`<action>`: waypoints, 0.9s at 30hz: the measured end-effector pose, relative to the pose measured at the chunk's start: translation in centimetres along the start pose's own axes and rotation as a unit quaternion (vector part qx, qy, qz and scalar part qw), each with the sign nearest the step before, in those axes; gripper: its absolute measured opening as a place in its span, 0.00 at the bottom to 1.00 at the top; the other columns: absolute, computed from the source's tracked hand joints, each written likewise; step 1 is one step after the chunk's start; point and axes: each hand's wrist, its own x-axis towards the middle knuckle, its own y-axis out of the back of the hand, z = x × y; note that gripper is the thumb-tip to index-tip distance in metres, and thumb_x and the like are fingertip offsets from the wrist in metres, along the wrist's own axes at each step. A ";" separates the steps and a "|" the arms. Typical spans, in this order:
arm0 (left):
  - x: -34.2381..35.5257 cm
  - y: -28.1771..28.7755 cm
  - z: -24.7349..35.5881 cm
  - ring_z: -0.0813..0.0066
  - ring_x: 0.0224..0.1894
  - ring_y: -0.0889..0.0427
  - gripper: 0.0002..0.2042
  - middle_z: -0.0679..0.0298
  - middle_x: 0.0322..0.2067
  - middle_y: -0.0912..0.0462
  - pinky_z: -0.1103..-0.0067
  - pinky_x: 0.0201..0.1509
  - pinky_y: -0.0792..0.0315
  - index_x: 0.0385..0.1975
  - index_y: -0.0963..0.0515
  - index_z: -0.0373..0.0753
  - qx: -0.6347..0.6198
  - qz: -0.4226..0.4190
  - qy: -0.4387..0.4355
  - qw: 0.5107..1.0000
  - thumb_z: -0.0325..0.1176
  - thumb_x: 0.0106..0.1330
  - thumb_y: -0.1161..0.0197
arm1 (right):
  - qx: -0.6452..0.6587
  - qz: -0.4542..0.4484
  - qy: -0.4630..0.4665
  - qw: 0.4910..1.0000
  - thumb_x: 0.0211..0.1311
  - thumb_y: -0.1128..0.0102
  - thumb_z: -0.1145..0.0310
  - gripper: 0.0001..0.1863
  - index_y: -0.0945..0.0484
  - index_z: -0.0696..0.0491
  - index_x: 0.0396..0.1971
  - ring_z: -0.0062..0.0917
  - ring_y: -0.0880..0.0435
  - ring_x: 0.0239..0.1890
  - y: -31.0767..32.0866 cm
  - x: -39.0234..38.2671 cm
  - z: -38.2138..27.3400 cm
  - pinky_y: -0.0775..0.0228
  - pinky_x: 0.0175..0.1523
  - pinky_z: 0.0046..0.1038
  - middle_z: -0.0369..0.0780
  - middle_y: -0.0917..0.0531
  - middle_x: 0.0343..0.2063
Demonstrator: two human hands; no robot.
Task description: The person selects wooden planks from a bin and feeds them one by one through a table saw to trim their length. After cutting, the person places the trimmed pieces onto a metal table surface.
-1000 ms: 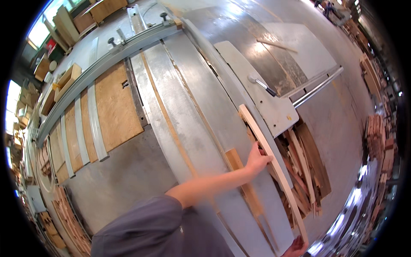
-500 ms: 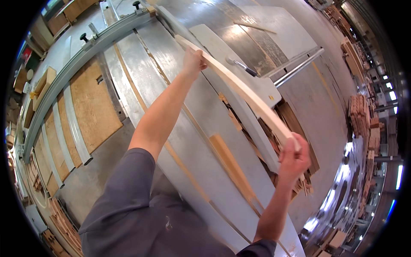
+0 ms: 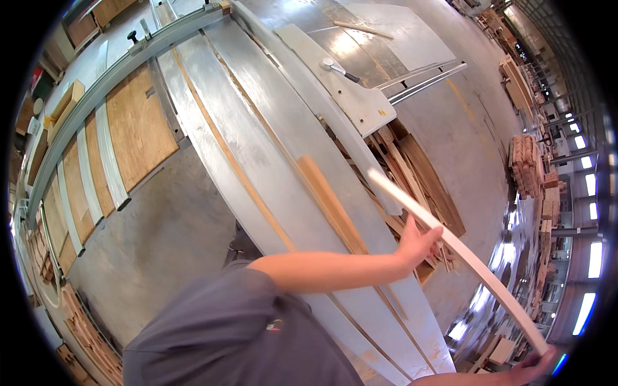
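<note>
A long, pale wooden strip [image 3: 479, 267] slants across the right side, held up off the metal machine table [image 3: 283, 83]. My left hand [image 3: 418, 244] is closed around it partway along, over the table's right edge. At the lower right rim, my right hand [image 3: 531, 368] grips the near end, its fingers partly dark and bent by the lens. The strip's far end points up and left toward the long grey fence [image 3: 341, 138]. A short, thicker wooden piece [image 3: 328, 202] lies on the table, beneath and left of my left forearm.
Beyond the fence, a pale plate carries a lever handle [image 3: 338, 69]. Several loose wood offcuts [image 3: 412, 161] lie beside the fence. A thin stick [image 3: 364, 29] rests on the far metal surface. A metal frame with plywood panels [image 3: 138, 122] stands left; stacked timber [image 3: 526, 166] stands right.
The wooden strip has moved right and toward me, away from over the fence. Both hands have travelled with it, my right hand reaching the lower right rim. The view has shifted slightly.
</note>
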 end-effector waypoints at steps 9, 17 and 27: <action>-3.0 23.6 6.0 0.72 0.38 0.20 0.23 0.59 0.43 0.20 0.76 0.42 0.22 0.61 0.29 0.37 0.339 0.301 -0.477 0.754 0.25 0.64 0.39 | 0.126 -0.425 -0.381 0.811 0.68 0.39 0.62 0.11 0.22 0.53 0.40 0.13 0.28 0.21 -13.7 -33.6 21.2 0.33 0.25 0.18 0.32 0.24 0.23; -8.8 59.0 -7.9 0.76 0.29 0.23 0.08 0.65 0.28 0.19 0.78 0.33 0.28 0.39 0.20 0.34 0.051 0.687 -0.302 0.659 0.26 0.61 0.38 | 0.067 -0.569 -0.449 0.685 0.73 0.43 0.55 0.14 0.23 0.51 0.42 0.13 0.27 0.23 -20.9 -36.3 32.2 0.35 0.26 0.15 0.32 0.21 0.25; 1.3 59.1 -26.2 0.57 0.39 0.12 0.19 0.55 0.32 0.12 0.67 0.46 0.20 0.34 0.13 0.39 0.083 0.536 -0.076 0.837 0.51 0.61 0.36 | 0.044 -0.504 -0.472 0.722 0.64 0.37 0.41 0.26 0.21 0.53 0.38 0.13 0.26 0.19 -21.6 -36.1 32.0 0.33 0.22 0.12 0.33 0.19 0.24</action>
